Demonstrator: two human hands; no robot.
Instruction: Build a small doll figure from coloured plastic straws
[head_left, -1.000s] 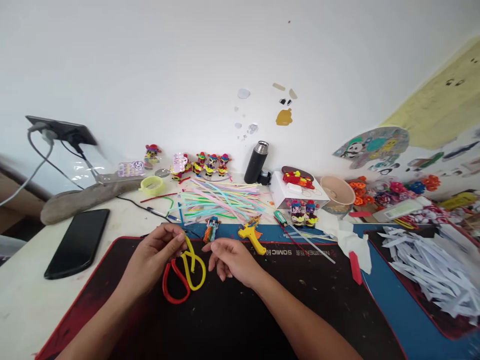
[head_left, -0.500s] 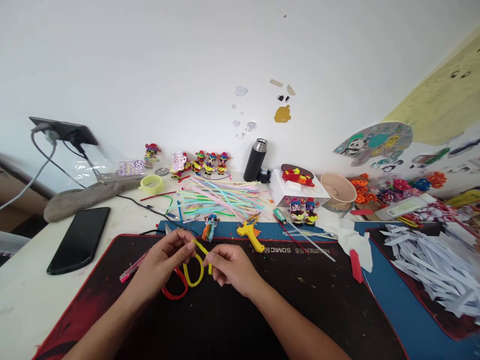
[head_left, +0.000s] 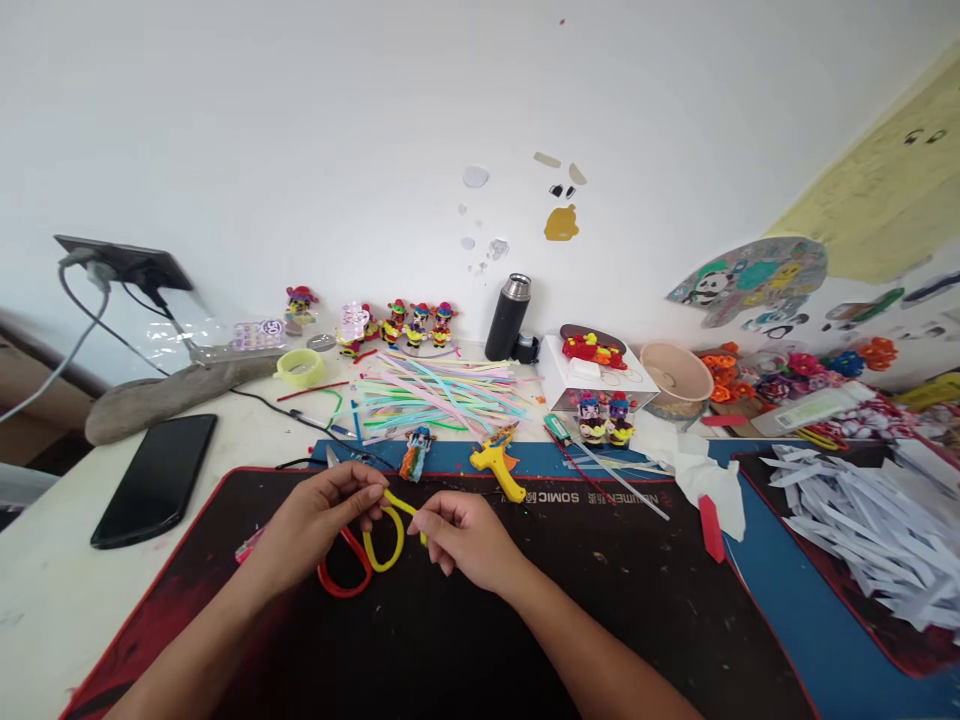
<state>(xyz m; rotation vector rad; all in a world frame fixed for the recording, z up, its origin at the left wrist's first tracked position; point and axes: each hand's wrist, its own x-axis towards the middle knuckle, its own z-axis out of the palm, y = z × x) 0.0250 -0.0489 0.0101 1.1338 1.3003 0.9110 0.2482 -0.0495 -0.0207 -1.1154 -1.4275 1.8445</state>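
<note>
A short yellow pipe-cleaner piece (head_left: pixel 401 503) stretches between both hands above the black mat (head_left: pixel 465 640). My left hand (head_left: pixel 330 510) pinches its left end. The fingers of my right hand (head_left: pixel 457 535) are closed on the other end, with a bit of yellow showing beneath them. Scissors with one red and one yellow handle loop (head_left: pixel 385 540) lie under and beside my left hand, their blades partly hidden. Behind the hands are a small blue-topped figure (head_left: pixel 417 452) and a yellow glue gun (head_left: pixel 496 462).
Pastel pipe cleaners (head_left: pixel 442 392) are piled behind the mat. A phone (head_left: pixel 155 480) lies left. Small figures (head_left: pixel 418 325) and a black flask (head_left: pixel 509 318) stand near the wall. White paper strips (head_left: pixel 862 530) are heaped right, and a white box (head_left: pixel 581 375) stands farther back.
The view has shifted slightly. The yellow piece's hanging end below my right hand shows less now, and my left arm covers more of the pink pen.
</note>
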